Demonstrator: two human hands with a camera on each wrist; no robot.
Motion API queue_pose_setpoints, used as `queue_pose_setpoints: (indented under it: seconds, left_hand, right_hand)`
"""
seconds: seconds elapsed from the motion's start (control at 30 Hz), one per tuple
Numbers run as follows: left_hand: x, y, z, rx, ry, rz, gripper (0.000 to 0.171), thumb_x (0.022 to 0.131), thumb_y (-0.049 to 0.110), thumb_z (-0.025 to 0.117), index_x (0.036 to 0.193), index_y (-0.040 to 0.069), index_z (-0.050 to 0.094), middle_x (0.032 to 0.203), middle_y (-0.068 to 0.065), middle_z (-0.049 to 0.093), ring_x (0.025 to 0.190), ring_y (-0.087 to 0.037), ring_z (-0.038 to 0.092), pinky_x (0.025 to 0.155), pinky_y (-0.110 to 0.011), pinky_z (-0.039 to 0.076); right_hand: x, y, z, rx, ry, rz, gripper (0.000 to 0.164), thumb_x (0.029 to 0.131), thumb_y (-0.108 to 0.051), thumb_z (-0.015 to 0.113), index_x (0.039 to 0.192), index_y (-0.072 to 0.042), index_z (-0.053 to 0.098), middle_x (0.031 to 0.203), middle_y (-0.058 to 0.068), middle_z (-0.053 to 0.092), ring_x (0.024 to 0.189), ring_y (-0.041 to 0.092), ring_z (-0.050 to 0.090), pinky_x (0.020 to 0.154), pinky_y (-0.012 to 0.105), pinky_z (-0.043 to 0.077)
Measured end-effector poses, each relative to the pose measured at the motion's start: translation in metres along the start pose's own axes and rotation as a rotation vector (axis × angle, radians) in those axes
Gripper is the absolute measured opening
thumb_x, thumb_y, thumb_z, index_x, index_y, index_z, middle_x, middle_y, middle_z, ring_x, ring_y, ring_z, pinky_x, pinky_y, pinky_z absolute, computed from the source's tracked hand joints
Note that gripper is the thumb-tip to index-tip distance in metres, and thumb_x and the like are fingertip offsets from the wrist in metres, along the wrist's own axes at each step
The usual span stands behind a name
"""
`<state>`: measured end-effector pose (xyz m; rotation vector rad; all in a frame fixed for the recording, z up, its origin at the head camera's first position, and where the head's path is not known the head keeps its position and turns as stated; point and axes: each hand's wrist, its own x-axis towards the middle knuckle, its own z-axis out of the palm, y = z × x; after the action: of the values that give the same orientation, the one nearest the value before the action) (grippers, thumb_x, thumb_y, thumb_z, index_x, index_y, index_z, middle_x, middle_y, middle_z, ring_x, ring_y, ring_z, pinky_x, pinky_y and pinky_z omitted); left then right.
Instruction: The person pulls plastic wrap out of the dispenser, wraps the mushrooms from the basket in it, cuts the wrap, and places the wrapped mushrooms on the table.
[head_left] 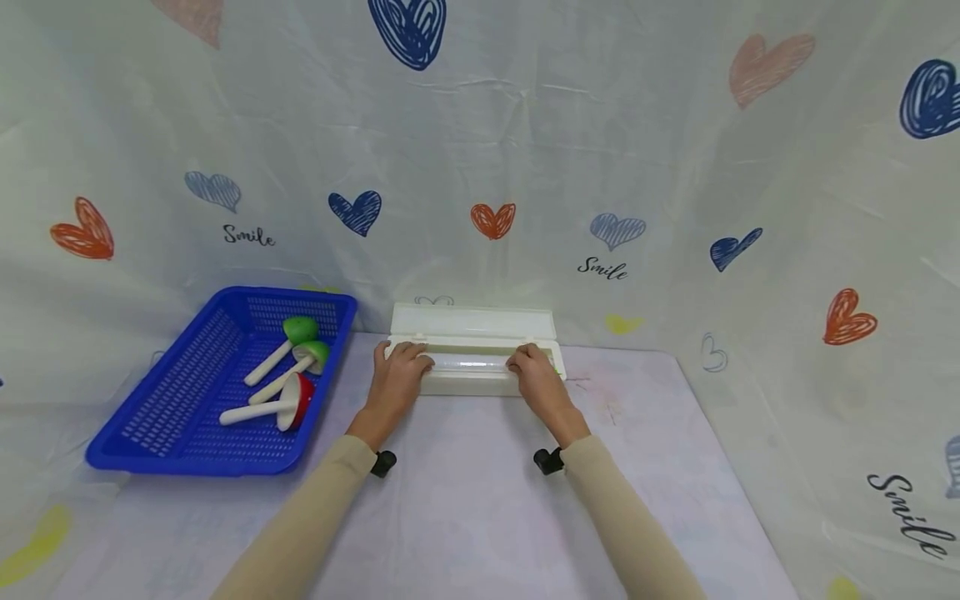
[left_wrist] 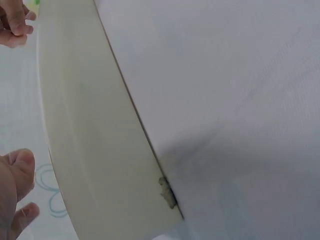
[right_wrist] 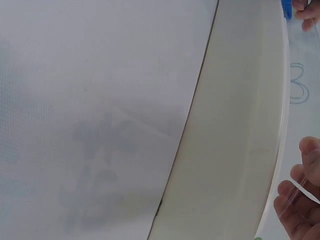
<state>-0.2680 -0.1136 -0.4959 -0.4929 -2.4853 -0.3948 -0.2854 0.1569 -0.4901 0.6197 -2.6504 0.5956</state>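
Keeping the clear film [head_left: 471, 363] level should help: left hand [head_left: 397, 379] pinches it at nine o'clock on the white box [head_left: 468, 385], right hand [head_left: 542, 383] pinches at three.

Reads "Smile" [head_left: 249, 236] on the sheet [head_left: 555, 167] beyond and left of the left hand [head_left: 397, 379], "Smile" [head_left: 602, 268] beyond and right of the right hand [head_left: 545, 385], another "Smile" [head_left: 910, 517] farther right.

Head camera looks forward, down — close wrist views share the box [head_left: 469, 385].
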Motion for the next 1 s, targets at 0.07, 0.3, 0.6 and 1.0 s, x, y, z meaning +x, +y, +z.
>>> queue_pose_setpoints:
  seconds: [0.07,0.3,0.6,1.0]
  left_hand:
    - [0.000,-0.001,-0.002,-0.018,0.009,0.028,0.008,0.089,0.007,0.076,0.096,0.009,0.080,0.104,-0.007,0.079,0.107,-0.030,0.071,0.106,-0.058,0.046]
    - [-0.005,-0.002,-0.006,-0.109,0.042,0.037,0.017,0.090,0.003,0.075,0.106,0.006,0.079,0.100,-0.011,0.080,0.088,-0.029,0.077,0.073,-0.043,0.062]
    - [-0.003,-0.002,-0.018,-0.119,0.060,0.058,0.014,0.090,0.006,0.075,0.104,0.008,0.079,0.099,-0.009,0.080,0.086,-0.028,0.078,0.072,-0.043,0.062]
    - [-0.008,0.000,-0.035,-0.178,0.033,0.075,0.020,0.094,0.008,0.073,0.113,0.004,0.076,0.104,-0.013,0.079,0.092,-0.030,0.077,0.075,-0.042,0.062]
  right_hand:
    - [0.000,0.002,-0.001,-0.018,0.029,-0.005,0.007,0.098,-0.007,0.068,0.099,-0.005,0.074,0.102,0.011,0.072,0.101,0.030,0.070,0.088,0.039,0.059]
    - [-0.002,0.006,-0.006,-0.018,0.099,-0.083,0.011,0.098,-0.005,0.065,0.104,-0.003,0.075,0.104,0.012,0.078,0.101,0.028,0.075,0.088,0.037,0.060]
    - [-0.001,0.002,-0.012,-0.019,0.153,-0.121,0.016,0.100,-0.006,0.064,0.112,-0.001,0.073,0.105,0.013,0.077,0.100,0.030,0.074,0.088,0.038,0.060]
    - [-0.008,-0.008,-0.026,-0.028,0.172,-0.140,0.010,0.099,-0.007,0.066,0.103,-0.003,0.074,0.096,0.011,0.076,0.090,0.028,0.073,0.081,0.036,0.061]
